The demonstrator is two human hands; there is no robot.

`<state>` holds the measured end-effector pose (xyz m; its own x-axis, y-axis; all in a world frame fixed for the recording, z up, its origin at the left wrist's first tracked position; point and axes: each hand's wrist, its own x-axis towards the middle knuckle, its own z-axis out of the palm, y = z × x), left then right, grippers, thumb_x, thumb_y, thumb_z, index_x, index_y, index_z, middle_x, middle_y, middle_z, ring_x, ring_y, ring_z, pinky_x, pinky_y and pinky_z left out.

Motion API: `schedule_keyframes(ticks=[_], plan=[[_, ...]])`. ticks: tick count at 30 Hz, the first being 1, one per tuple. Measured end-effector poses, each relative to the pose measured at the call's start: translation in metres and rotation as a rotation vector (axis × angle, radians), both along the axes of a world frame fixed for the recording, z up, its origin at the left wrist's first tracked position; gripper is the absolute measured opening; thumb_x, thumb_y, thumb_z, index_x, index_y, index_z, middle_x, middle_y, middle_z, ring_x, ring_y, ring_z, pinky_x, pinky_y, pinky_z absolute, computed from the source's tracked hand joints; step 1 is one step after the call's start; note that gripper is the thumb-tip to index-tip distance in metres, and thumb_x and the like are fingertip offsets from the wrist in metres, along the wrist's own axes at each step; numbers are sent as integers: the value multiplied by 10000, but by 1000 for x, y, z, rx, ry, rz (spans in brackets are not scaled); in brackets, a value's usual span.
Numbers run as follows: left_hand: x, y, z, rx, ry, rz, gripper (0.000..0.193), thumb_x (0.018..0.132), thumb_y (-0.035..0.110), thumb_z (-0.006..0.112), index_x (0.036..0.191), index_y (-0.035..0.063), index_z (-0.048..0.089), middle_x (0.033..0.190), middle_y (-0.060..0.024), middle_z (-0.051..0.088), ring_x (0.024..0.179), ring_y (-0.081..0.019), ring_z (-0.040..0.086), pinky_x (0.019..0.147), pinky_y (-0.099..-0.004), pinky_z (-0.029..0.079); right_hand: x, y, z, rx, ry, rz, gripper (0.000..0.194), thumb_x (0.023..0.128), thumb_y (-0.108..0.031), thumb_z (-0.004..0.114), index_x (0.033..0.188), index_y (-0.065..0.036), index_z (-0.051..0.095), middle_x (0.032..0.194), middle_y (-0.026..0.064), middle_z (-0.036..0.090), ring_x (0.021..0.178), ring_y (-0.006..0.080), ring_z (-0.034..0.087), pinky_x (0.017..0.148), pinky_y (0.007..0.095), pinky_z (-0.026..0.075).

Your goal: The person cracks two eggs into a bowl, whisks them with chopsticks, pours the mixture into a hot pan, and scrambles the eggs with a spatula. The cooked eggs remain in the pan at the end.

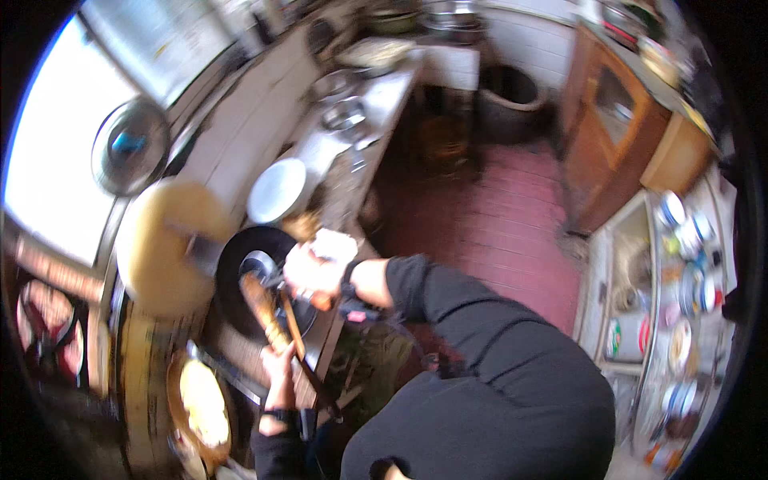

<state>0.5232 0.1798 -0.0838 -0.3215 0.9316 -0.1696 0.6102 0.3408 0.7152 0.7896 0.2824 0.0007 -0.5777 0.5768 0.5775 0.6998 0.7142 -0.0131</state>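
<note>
A black wok or pan [231, 288] sits on the counter before me, with a shiny metal piece inside. My left hand [281, 363] is closed around the handle of a bamboo brush or whisk [259, 300] whose head is over the pan. Above the pan's right side is my right hand [312, 270], blurred, with a white cloth or paper [335, 245] at its fingers; its exact grip is unclear. A thin wooden stick or handle [292, 321] lies beside the brush, and a dark handle [321, 390] extends below it.
A white bowl [277, 191] stands beyond the pan. Metal bowls [344, 114] line the counter. At left are a large yellowish round object [162, 258], a glass lid [131, 147] and a basket [174, 396] with pale contents. A wooden cabinet [618, 138] and sink [630, 258] stand at right.
</note>
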Motion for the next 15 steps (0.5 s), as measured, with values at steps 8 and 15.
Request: schedule_keyframes(ticks=[8,15], plan=[[19,-14,29,-113,140,-56,262,669,275,642,770,34,625,692,-108,613,652,-234,596,597,-341,479,2,5,35,159,-232,-137,167,737,-245,546,649,-117,608,646,32,536,652,189,535,501,321,423],[15,-16,32,20,-72,55,345,734,381,595,759,40,643,614,-72,588,490,-155,538,432,-306,430,20,42,51,395,-238,-249,201,753,-300,597,770,-101,581,734,47,555,752,211,544,550,335,420]])
